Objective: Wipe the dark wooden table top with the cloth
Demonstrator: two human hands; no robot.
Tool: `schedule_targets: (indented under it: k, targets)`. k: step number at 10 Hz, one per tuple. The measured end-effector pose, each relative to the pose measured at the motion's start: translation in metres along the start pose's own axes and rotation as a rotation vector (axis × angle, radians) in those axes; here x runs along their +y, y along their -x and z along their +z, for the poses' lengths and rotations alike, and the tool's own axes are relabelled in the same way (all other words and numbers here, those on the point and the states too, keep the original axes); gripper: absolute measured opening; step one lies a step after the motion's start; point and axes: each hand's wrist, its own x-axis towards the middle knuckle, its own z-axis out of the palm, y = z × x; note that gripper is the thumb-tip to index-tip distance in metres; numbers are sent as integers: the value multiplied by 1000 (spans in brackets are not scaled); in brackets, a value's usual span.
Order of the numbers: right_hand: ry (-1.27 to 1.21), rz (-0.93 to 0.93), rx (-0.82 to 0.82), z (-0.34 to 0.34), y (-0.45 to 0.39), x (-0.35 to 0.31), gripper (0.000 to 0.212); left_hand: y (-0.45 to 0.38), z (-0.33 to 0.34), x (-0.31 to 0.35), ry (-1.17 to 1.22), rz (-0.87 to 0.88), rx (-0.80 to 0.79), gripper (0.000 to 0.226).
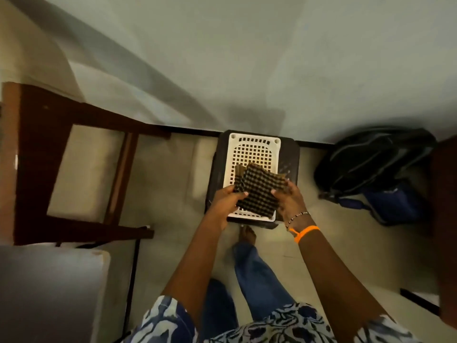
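Observation:
A dark checked cloth (257, 189) is held in front of me above a white perforated plastic basket (254, 149). My left hand (226, 201) grips the cloth's left edge, thumb on top. My right hand (288, 196) grips its right edge; that wrist wears a beaded bracelet and an orange band. The basket sits on a small dark stool or table (290, 157) standing on the floor against the wall. A dark wooden piece of furniture (37, 154) shows at the left, seen from above.
A black and blue backpack (376, 169) lies on the floor to the right. A white padded surface (49, 288) fills the lower left. Another dark wooden edge (445, 219) runs down the right side. My legs and a bare foot (247, 235) stand below the stool.

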Motion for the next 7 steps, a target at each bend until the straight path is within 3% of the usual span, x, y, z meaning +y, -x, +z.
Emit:
schedule_targets:
  k: [2, 4, 5, 7]
  targets:
    - [292, -150, 70, 6, -71, 8, 57, -61, 17, 7, -150, -74, 70, 35]
    - [531, -45, -55, 11, -115, 20, 63, -86, 27, -2, -218, -157, 107, 41]
    - [612, 31, -36, 15, -115, 19, 55, -84, 26, -3, -223, -210, 135, 43]
    - [760, -77, -10, 40, -102, 15, 37, -68, 15, -3, -123, -126, 159, 39]
